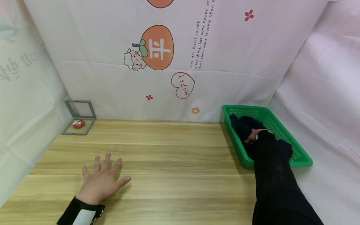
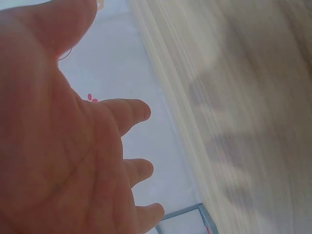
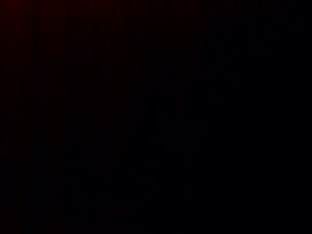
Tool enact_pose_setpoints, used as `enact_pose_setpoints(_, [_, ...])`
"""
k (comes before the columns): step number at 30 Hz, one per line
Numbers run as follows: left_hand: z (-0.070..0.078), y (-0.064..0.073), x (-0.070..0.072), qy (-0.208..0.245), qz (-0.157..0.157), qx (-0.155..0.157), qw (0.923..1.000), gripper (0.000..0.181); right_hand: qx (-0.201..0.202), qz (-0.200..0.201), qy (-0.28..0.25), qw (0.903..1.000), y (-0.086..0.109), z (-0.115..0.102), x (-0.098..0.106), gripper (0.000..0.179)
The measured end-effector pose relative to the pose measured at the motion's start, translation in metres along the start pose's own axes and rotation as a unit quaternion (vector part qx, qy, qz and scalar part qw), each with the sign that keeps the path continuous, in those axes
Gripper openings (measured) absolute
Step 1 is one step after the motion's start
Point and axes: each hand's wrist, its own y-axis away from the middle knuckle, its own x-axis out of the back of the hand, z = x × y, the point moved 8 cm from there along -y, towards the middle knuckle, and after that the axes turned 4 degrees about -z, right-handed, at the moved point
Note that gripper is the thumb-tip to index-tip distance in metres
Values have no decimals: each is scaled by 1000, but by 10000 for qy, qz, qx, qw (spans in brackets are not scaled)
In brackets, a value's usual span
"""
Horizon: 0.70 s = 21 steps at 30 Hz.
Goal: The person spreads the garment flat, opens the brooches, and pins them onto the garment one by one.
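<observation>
My left hand (image 1: 99,184) is held over the wooden table, palm down, with fingers and thumb spread and nothing in it. In the left wrist view its palm (image 2: 63,146) faces the camera and the fingers stand apart. At the right, my right hand (image 1: 253,135) reaches into a green plastic basket (image 1: 232,134) and is pushed into dark navy cloth (image 1: 244,122) there. Its fingers are mostly hidden by the cloth and the sleeve, so I cannot tell whether they grip it. The right wrist view is almost wholly black.
A small grey-framed case (image 1: 89,125) stands with its lid up at the table's back left corner, a red-and-white oval piece (image 1: 79,124) inside. Printed white cloth (image 1: 112,90) hangs behind the wooden table (image 1: 168,175), with more white cloth on both sides.
</observation>
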Motion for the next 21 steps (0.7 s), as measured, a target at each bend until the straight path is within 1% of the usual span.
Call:
enact_pose_setpoints(2, [0, 1, 0, 23, 8, 6, 10000, 92, 2, 56, 239, 9997, -6, 2, 1, 99])
enact_pose_setpoints(8, [-2, 2, 0, 69, 0, 33, 10000, 92, 16, -3, 476, 9989, -21, 13, 2, 98])
enact_pose_setpoints(11, [-2, 2, -2, 71, -19, 37, 10000, 92, 0, 12, 414, 9991, -20, 13, 2, 97])
enact_pose_setpoints(13, [-2, 2, -2, 75, -18, 45, 10000, 92, -16, -24, 202, 9998, -17, 12, 1, 95])
enact_pose_setpoints(16, [-2, 3, -3, 91, -23, 45, 9999, 92, 131, -94, -17, 9999, -10, 6, -2, 88])
enact_pose_setpoints(18, [-2, 3, -4, 100, -18, 38, 9999, 91, 185, -105, -7, 9998, -6, 4, -3, 82])
enact_pose_setpoints(21, [-1, 3, -4, 111, -22, 25, 9999, 91, 299, -52, 167, 9994, -3, 1, -3, 77])
